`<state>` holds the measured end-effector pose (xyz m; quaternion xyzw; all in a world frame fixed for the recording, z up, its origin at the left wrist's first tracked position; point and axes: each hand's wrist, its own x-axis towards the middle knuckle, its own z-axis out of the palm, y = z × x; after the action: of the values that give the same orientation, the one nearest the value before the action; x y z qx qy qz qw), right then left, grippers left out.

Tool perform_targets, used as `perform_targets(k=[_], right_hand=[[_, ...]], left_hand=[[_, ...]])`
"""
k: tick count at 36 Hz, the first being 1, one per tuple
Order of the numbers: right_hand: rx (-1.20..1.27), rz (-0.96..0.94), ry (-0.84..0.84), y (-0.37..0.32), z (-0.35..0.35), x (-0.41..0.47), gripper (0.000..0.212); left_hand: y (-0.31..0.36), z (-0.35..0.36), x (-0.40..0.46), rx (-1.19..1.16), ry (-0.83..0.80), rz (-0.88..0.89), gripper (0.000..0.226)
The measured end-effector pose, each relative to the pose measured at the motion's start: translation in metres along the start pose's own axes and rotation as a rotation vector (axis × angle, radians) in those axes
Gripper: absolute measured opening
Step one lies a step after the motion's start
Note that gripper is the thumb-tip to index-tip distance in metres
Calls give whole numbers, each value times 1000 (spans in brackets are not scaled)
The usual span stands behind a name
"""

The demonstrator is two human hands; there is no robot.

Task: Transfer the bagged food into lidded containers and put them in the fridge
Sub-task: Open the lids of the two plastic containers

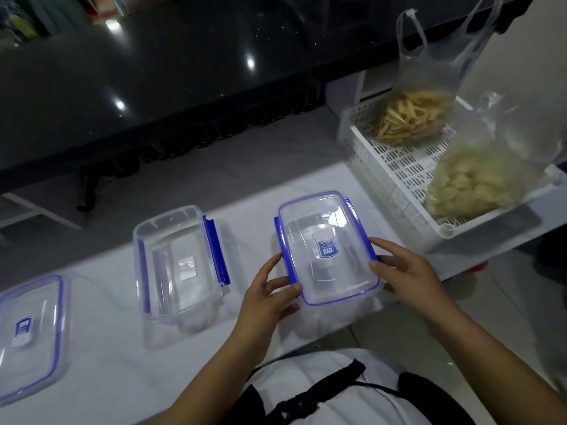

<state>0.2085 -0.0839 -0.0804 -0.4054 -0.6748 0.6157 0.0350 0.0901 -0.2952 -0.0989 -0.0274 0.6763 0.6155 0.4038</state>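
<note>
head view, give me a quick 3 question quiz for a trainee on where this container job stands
1. True or false: the lidded container held between the left hand and right hand already has food in it.
2. Which bag lies nearer the person in the white basket? A) the strip-shaped snacks B) the round pale chips
3. Fill in: the loose lid lies on the table to the ___ of the open container.

Key
1. False: it looks empty, and both bags are still in the basket.
2. B
3. left
</note>
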Motion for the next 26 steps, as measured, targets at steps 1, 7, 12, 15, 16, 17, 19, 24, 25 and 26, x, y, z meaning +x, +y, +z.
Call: perform_targets(k=[1, 7, 12, 15, 16, 17, 19, 24, 25, 26], right_hand=[[32, 9, 6, 2, -1, 2, 38], [226, 90, -86, 8, -3, 6, 37], [272, 86, -74, 16, -2, 3, 37], [370, 131, -54, 19, -5, 4, 37], [402, 146, -45, 20, -6, 5, 38], [419, 152, -33, 20, -7, 5, 37], [406, 142, -5, 21, -9, 3, 36], [228, -5, 84, 29, -12, 2, 38], [144, -69, 60, 27, -14, 0, 44], [52, -138, 4, 25, -16, -3, 53]], left_hand=[[-1, 0, 1, -16, 10, 5, 58], [-2, -10, 1, -74, 28, 6, 55], [-7, -15, -1, -137, 5, -10, 58], [-10, -18, 1, -197, 17, -37, 49], [-11, -19, 1, -226, 19, -52, 47], [-11, -20, 1, -248, 18, -65, 45], [-12, -19, -1, -255, 4, -74, 44], [-13, -15, -4, -44, 96, 28, 50], [-11, -15, -7, 76, 104, 91, 54], [-10, -15, -9, 208, 88, 164, 59]])
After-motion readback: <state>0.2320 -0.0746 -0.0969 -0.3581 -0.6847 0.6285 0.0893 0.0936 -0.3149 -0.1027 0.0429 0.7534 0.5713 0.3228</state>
